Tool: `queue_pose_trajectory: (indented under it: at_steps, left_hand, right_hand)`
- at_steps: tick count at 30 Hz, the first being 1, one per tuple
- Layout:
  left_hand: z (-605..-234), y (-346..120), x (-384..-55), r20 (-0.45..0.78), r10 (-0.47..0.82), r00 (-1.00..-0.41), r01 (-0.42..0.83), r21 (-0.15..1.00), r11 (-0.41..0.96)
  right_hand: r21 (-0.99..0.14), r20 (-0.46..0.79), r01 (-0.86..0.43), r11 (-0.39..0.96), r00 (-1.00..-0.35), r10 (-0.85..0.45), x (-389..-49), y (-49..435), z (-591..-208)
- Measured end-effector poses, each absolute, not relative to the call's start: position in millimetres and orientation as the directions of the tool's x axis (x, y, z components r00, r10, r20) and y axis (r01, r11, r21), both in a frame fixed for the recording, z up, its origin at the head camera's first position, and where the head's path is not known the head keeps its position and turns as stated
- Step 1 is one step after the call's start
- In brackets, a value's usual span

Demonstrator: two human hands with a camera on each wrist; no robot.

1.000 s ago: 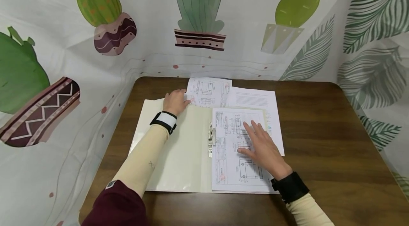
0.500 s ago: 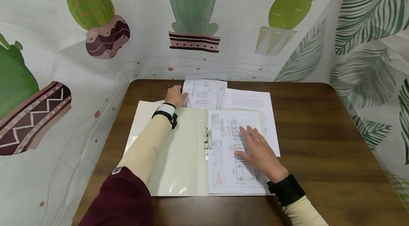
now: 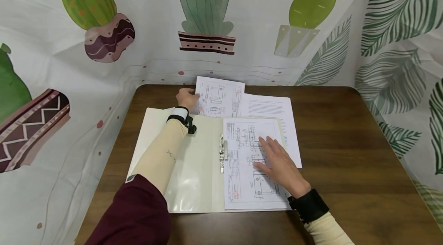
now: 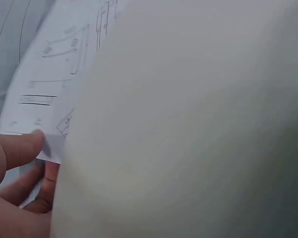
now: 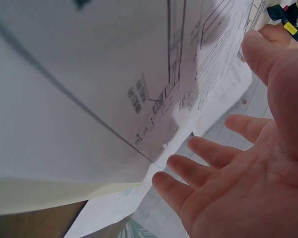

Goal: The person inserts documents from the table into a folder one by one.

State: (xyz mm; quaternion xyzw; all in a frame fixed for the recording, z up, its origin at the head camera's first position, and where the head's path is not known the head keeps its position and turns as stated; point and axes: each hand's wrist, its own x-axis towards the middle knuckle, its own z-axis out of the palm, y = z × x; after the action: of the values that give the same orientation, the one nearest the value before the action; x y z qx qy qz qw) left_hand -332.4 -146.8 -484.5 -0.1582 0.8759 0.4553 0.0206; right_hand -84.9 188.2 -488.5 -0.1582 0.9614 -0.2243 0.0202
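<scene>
Left hand (image 3: 187, 98) pinches the left edge of the loose drawing (image 3: 221, 97), thumb above and fingers beneath; this sheet is at the far side of the bench (image 3: 346, 141), its far edge running left to right with the left corner slightly farther off; the open folder (image 3: 197, 168) hides its near part; right hand (image 3: 282, 166), fingers spread, is over the clipped stack (image 3: 242, 164), whose long axis points away from the person.
</scene>
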Motion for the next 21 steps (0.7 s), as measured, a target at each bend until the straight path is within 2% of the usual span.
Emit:
queue_pose_trajectory:
  at_steps: [8,13,21]
  left_hand:
    - [-487.3,-145.7,-329.1,0.001,-0.208,-0.978,-0.123,0.803,0.583]
    - [-485.2,-145.7,-329.7,0.110,-0.188,-0.976,-0.015,0.828,0.560]
    - [-477.8,-142.7,-327.1,0.189,-0.177,-0.966,0.056,0.820,0.569]
  right_hand:
    - [-0.437,0.022,-0.284,0.854,-0.952,-0.305,-82.7,188.9,-489.0]
    - [-0.440,-0.004,-0.264,0.859,-0.955,-0.296,-82.3,189.3,-490.3]
    - [-0.440,-0.014,-0.248,0.863,-0.959,-0.283,-80.7,192.5,-490.8]
